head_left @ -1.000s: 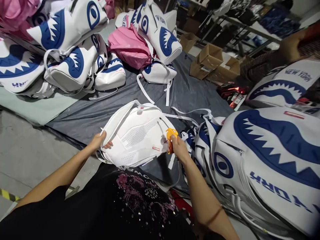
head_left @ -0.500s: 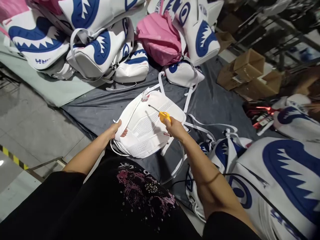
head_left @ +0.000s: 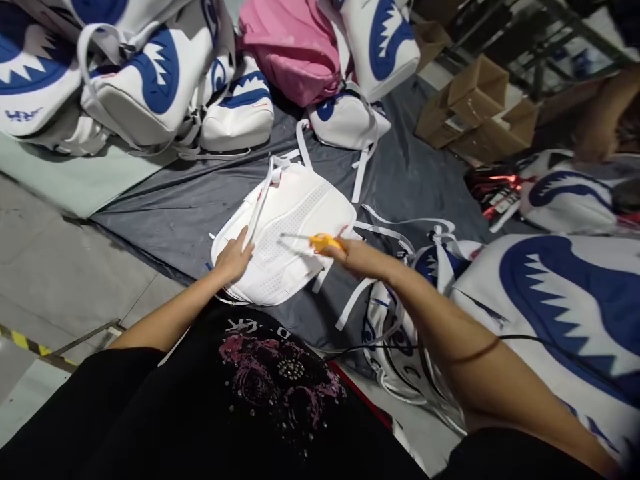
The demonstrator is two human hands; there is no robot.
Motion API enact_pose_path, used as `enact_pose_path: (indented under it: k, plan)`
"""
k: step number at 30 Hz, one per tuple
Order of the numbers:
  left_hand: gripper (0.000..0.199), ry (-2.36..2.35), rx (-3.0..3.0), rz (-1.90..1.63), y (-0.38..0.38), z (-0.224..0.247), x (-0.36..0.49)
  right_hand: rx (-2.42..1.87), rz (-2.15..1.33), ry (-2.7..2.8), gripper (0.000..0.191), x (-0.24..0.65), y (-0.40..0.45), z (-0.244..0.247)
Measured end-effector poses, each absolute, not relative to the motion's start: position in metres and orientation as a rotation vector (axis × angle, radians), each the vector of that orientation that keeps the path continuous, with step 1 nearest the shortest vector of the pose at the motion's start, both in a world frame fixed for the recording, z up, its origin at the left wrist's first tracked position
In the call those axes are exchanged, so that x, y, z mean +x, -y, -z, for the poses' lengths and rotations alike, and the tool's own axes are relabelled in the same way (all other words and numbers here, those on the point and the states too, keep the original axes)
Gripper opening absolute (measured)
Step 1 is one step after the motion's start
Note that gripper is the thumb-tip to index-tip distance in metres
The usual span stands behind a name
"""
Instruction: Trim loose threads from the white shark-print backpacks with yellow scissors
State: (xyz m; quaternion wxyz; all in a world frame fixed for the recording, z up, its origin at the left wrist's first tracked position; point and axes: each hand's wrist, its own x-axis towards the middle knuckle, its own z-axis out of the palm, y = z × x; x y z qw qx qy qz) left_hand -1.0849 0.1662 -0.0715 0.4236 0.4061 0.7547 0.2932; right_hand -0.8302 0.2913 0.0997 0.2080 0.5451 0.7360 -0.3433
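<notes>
A white backpack lies with its perforated back panel up on the dark cloth. At its left side, my left hand has its fingers at the edge of a white strap and the panel; whether they pinch the strap cannot be made out. My right hand is closed round the orange handle of a small tool, whose thin metal shaft points left over the panel. Further straps trail off to the right of the bag.
White backpacks with blue shark mouths and a pink bag are piled behind. More backpacks lie at the right, crossed by a black cable. Open cardboard boxes stand at the back right. Another person's hand shows at the far right.
My left hand has moved from gripping the bag's left edge to on top by the strap. The tool's shaft has swung lower and points left. The whole view has shifted.
</notes>
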Motion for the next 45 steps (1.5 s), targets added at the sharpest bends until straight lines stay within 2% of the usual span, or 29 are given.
enact_pose_path:
  k: [2,4,6,8,11,15,17,19,24,26,28,30,33,35,37,39,41,43,45]
  plan:
    - [0.081,-1.974,1.528,-0.566,-0.153,0.062,-1.058,1.727,0.700,-2.091,0.044,-0.806,-0.312,-0.102]
    - [0.091,-1.823,1.900,-0.372,-0.140,0.057,-1.029,1.826,0.500,-2.073,0.046,-0.788,-0.324,-0.099]
    - [0.096,-1.626,2.047,-0.166,-0.130,0.057,-1.005,1.772,0.423,-2.068,0.046,-0.777,-0.320,-0.095]
    - [0.092,-1.596,2.041,-0.013,-0.128,0.061,-0.991,1.659,0.471,-2.079,0.044,-0.769,-0.304,-0.093]
    - [0.073,-1.659,1.917,-0.095,-0.134,0.069,-0.988,1.612,0.626,-2.067,0.035,-0.747,-0.269,-0.100]
    - [0.046,-1.606,1.282,-0.627,-0.148,0.078,-1.008,1.736,1.083,-1.898,0.041,-0.709,-0.231,-0.109]
    - [0.043,-1.501,0.799,-0.659,-0.158,0.082,-1.018,1.677,1.364,-1.773,0.043,-0.698,-0.223,-0.108]
    - [0.048,-1.429,0.510,-0.590,-0.168,0.084,-1.023,1.645,1.438,-1.734,0.041,-0.696,-0.225,-0.105]
    - [0.045,-1.564,0.562,-0.619,-0.164,0.081,-1.008,1.942,0.796,-1.970,0.041,-0.711,-0.259,-0.105]
    - [0.041,-1.722,0.858,-0.611,-0.153,0.076,-0.993,1.898,0.607,-2.076,0.043,-0.715,-0.268,-0.106]
    - [0.052,-1.895,1.332,-0.451,-0.145,0.071,-0.977,1.851,0.486,-2.116,0.044,-0.717,-0.268,-0.104]
    - [0.063,-1.975,1.707,-0.190,-0.143,0.066,-0.965,1.848,0.401,-2.092,0.046,-0.716,-0.260,-0.101]
    - [0.074,-1.887,1.828,-0.005,-0.147,0.057,-0.965,1.803,0.438,-2.023,0.047,-0.715,-0.233,-0.092]
    - [0.078,-1.786,1.869,-0.095,-0.147,0.052,-0.981,1.781,0.487,-2.001,0.043,-0.716,-0.209,-0.086]
    - [0.071,-1.768,1.867,-0.400,-0.145,0.048,-1.009,1.814,0.489,-1.982,0.038,-0.720,-0.183,-0.080]
    - [0.057,-1.866,1.636,-0.794,-0.143,0.048,-1.045,1.844,0.518,-1.947,0.036,-0.727,-0.155,-0.074]
    - [0.041,-1.956,1.106,-1.030,-0.147,0.051,-1.081,1.850,0.608,-1.908,0.035,-0.739,-0.127,-0.066]
    - [0.028,-1.858,0.533,-1.049,-0.158,0.054,-1.111,1.857,0.732,-1.863,0.034,-0.756,-0.101,-0.056]
    - [0.028,-1.647,0.152,-0.983,-0.174,0.057,-1.131,1.885,0.841,-1.811,0.032,-0.775,-0.079,-0.044]
